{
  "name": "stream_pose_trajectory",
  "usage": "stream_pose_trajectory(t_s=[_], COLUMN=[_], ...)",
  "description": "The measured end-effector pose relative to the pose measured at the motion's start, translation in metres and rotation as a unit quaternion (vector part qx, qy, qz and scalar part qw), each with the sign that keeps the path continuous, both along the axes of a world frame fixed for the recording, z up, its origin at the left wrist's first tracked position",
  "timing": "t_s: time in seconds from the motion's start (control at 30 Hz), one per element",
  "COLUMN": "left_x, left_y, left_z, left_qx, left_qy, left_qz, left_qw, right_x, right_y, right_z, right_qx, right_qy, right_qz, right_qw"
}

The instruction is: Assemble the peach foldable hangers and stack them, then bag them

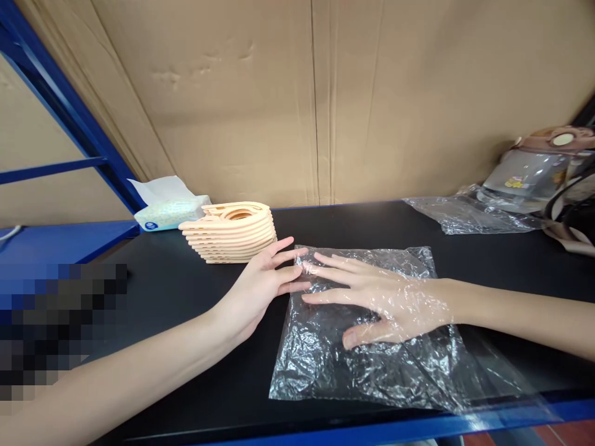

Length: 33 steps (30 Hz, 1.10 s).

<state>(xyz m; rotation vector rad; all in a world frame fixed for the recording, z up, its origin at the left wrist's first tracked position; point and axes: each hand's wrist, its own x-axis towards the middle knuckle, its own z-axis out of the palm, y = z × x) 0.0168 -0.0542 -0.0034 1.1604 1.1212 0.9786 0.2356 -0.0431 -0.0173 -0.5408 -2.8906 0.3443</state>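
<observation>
A clear plastic bag lies crinkled on the black tabletop in front of me. My right hand is inside it, palm down, with the fingers spread under the film and the bag's mouth around the wrist. My left hand is open, its fingertips at the bag's far left edge, close to the right fingertips. Whether it presses on the film I cannot tell. Just behind my left hand stands a neat stack of cream-coloured flat plastic pieces with rounded ends and a round opening in the top one.
A tissue pack sits behind the stack at the left. At the back right are another clear plastic bag and a clear bottle with a brown lid. Cardboard lines the back, and a blue frame rises at left.
</observation>
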Motion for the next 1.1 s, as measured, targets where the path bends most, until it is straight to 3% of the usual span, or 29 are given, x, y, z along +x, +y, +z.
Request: stream_pose_trajectory(t_s=[0.43,0.57,0.63,0.7,0.77,0.83,0.9,1.0,1.1], left_x=[0.001,-0.005,-0.011,-0.019,-0.028,-0.037,-0.044,-0.051,-0.057], left_y=[0.005,0.006,0.000,-0.010,-0.022,-0.033,-0.041,-0.045,-0.042], left_z=[-0.001,-0.006,-0.007,-0.005,0.000,0.005,0.007,0.006,0.000], left_qx=[0.024,0.058,0.114,0.202,0.263,0.298,0.337,0.402,0.424], left_qy=[0.035,0.081,0.157,0.301,0.453,0.539,0.584,0.612,0.631], left_qz=[0.054,0.022,-0.021,-0.077,-0.147,-0.211,-0.231,-0.215,-0.212], left_qw=[0.998,0.995,0.981,0.929,0.839,0.759,0.701,0.646,0.614], right_x=[0.029,0.046,0.056,0.063,0.065,0.063,0.059,0.051,0.046], right_y=[-0.016,-0.023,-0.027,-0.031,-0.033,-0.033,-0.032,-0.028,-0.026], right_z=[0.007,0.009,0.010,0.010,0.011,0.010,0.009,0.007,0.007], right_qx=[-0.076,-0.115,-0.122,-0.121,-0.122,-0.126,-0.132,-0.141,-0.139], right_qy=[-0.037,-0.053,-0.057,-0.054,-0.049,-0.048,-0.046,-0.051,-0.066], right_qz=[-0.064,-0.114,-0.143,-0.162,-0.172,-0.176,-0.174,-0.177,-0.189], right_qw=[0.994,0.985,0.981,0.978,0.976,0.975,0.975,0.973,0.970])
